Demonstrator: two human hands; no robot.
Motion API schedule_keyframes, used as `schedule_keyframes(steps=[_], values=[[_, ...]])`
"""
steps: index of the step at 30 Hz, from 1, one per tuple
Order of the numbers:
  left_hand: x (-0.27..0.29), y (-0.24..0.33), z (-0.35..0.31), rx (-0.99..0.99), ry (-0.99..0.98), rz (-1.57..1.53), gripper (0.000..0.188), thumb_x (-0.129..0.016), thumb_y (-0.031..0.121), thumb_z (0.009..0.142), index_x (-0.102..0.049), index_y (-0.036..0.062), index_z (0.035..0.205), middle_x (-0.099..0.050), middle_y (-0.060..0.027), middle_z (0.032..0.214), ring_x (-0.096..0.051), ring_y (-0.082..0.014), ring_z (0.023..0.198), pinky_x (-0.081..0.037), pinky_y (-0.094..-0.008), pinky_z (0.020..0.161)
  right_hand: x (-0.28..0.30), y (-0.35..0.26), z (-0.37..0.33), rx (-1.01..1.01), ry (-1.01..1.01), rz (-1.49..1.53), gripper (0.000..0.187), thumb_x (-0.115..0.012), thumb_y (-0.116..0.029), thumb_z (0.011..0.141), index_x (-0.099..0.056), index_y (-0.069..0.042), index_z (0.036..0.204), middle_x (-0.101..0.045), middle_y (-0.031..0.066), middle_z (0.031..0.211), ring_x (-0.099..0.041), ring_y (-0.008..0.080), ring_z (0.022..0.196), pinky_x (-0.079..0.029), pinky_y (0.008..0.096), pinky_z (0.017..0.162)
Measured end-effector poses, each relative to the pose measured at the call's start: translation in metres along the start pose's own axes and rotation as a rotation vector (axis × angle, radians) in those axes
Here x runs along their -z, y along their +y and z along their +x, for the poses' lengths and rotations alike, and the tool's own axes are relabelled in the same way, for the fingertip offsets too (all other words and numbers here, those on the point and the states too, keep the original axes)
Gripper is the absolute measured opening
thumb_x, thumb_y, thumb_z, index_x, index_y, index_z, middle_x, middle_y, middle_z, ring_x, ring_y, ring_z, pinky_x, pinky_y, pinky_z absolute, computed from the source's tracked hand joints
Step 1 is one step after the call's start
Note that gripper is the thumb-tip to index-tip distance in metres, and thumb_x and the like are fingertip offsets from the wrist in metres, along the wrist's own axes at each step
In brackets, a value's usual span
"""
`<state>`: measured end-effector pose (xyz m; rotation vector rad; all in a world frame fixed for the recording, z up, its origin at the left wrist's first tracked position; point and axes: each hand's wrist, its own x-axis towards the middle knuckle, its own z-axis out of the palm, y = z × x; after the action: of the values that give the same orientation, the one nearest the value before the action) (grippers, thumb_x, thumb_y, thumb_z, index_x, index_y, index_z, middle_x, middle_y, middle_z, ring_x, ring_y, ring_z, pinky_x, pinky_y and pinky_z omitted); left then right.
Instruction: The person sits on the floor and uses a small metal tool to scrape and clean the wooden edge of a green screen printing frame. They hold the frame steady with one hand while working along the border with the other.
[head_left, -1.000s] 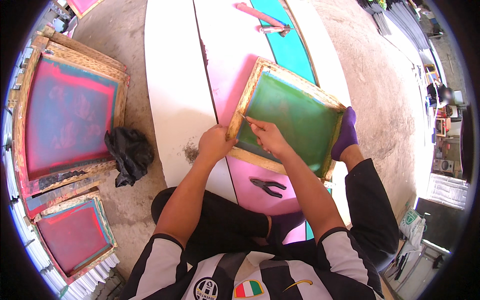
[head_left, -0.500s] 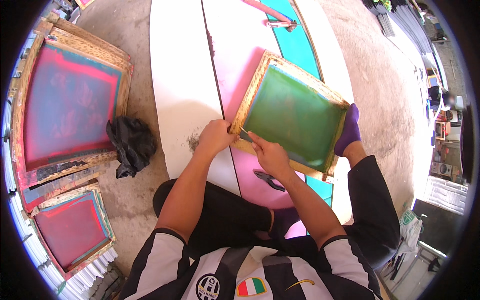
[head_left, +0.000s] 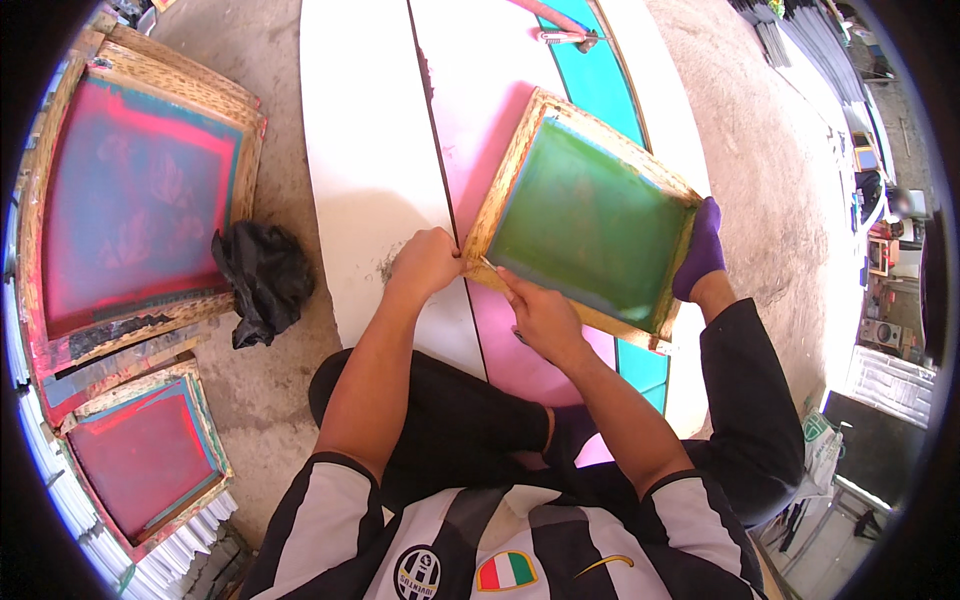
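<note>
A wooden screen-printing frame with green mesh lies tilted on the board in front of me. My left hand is closed at its near left corner, with fingertips against the wood; whatever they pinch is hidden. My right hand grips a slim, pale metal tool, its tip at the inner edge of that same corner and its handle inside the fingers. Beneath my right hand shows a dark bit of the pliers. My purple-socked foot presses against the frame's right side.
A hammer and a red-and-white cutter lie at the board's far end. On the left, larger pink-stained screen frames lean beside a black plastic bag. A small red screen frame rests nearer. Concrete floor borders the board.
The frame's near left corner and both hands have shifted slightly. My right hand now covers most of the pliers, which lay in plain sight before. The tool stays at the same corner.
</note>
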<state>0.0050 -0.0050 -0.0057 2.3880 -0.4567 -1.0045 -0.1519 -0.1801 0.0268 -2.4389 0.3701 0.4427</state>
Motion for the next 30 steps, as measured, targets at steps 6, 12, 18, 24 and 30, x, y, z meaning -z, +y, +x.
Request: schedule_keyframes(steps=[6, 12, 18, 24, 30], values=[[-0.004, -0.006, 0.0, -0.028, 0.043, -0.023, 0.024, -0.084, 0.026, 0.081, -0.082, 0.0027, 0.087, -0.071, -0.0243, 0.076, -0.073, -0.0405, 0.074, -0.057, -0.0483, 0.072, -0.007, 0.001, 0.001, 0.034, 0.03, -0.051, 0.039, -0.058, -0.027, 0.106, -0.065, -0.023, 0.145, -0.074, 0.022, 0.093, -0.071, 0.0444, 0.087, -0.056, 0.0546, 0.079], [-0.008, -0.011, 0.002, -0.069, 0.042, -0.003, 0.019, -0.081, 0.022, 0.081, -0.081, 0.0031, 0.087, -0.071, -0.026, 0.079, -0.073, -0.0417, 0.076, -0.057, -0.0492, 0.074, -0.005, -0.006, 0.001, 0.017, 0.025, -0.154, 0.039, -0.057, -0.026, 0.106, -0.066, -0.023, 0.143, -0.075, 0.022, 0.099, -0.071, 0.0457, 0.092, -0.057, 0.056, 0.08], [-0.012, -0.017, 0.009, -0.147, -0.01, 0.044, 0.013, -0.07, 0.008, 0.078, -0.08, 0.0026, 0.085, -0.07, -0.0274, 0.081, -0.072, -0.0434, 0.077, -0.057, -0.0496, 0.074, -0.004, -0.018, 0.003, -0.066, -0.043, -0.151, 0.04, -0.056, -0.027, 0.106, -0.064, -0.024, 0.146, -0.073, 0.024, 0.093, -0.072, 0.0436, 0.086, -0.057, 0.0549, 0.077], [-0.007, -0.012, 0.005, -0.148, 0.015, 0.024, 0.016, -0.067, 0.004, 0.073, -0.08, 0.0022, 0.083, -0.07, -0.0267, 0.078, -0.071, -0.0431, 0.074, -0.056, -0.0497, 0.073, -0.004, -0.003, 0.009, -0.073, -0.093, 0.12, 0.041, -0.06, -0.026, 0.105, -0.065, -0.018, 0.145, -0.073, 0.0265, 0.093, -0.074, 0.0407, 0.092, -0.056, 0.0494, 0.084], [-0.006, -0.012, 0.008, -0.154, 0.003, 0.009, 0.015, -0.066, 0.004, 0.071, -0.079, 0.0014, 0.079, -0.069, -0.0262, 0.074, -0.071, -0.0415, 0.07, -0.056, -0.0482, 0.069, -0.011, 0.003, 0.012, -0.388, -0.224, 0.679, 0.041, -0.061, -0.027, 0.105, -0.065, -0.018, 0.145, -0.072, 0.0264, 0.089, -0.073, 0.041, 0.091, -0.056, 0.0464, 0.087]])
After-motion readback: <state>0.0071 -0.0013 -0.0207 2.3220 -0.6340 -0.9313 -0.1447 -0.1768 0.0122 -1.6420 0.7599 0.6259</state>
